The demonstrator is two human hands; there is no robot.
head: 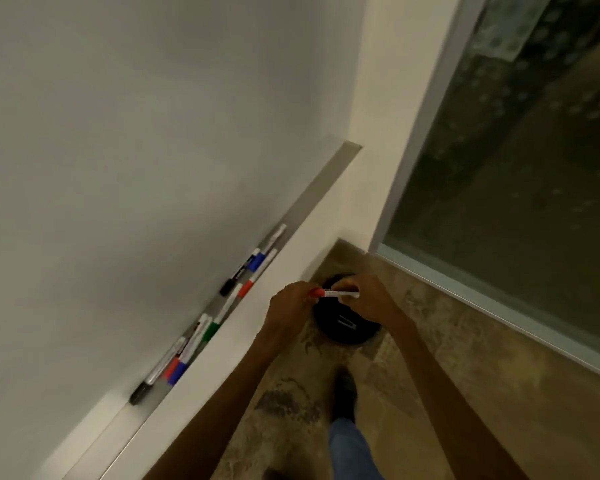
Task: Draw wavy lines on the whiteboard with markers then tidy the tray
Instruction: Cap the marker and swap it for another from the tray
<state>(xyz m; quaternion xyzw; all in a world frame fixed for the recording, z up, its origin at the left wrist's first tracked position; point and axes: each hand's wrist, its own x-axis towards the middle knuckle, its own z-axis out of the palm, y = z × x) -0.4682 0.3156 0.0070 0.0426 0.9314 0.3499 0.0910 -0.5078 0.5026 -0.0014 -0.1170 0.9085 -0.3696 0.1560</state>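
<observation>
- The large white whiteboard (118,133) fills the left side, and the part in view carries no drawn lines.
- Along its lower edge runs the long grey metal tray (326,174). Loose markers (211,331) with black, red, blue and green caps lie in it at mixed angles, some overlapping, bunched in its nearer half.
- The left hand (288,306) is just off the tray's edge, and its fingers pinch the red cap end of the pen.
- The white marker with a red cap (333,293) lies level between both hands, clear of the tray and away from the board.
- The right hand (368,299) has its fingers curled round the white barrel.
- Below the hands a round black object (343,327) sits on the mottled floor (430,375), with a dark shoe (345,393) nearer the camera.
- A dark glass pane (499,168) takes up the far right.
- Judging by the blank board, the step in hand is likely uncapping this marker to begin drawing.
- The next move calls for a straight pull on the cap, then carrying the tip up and left to the board. The tidying of the tray looks not yet begun.
</observation>
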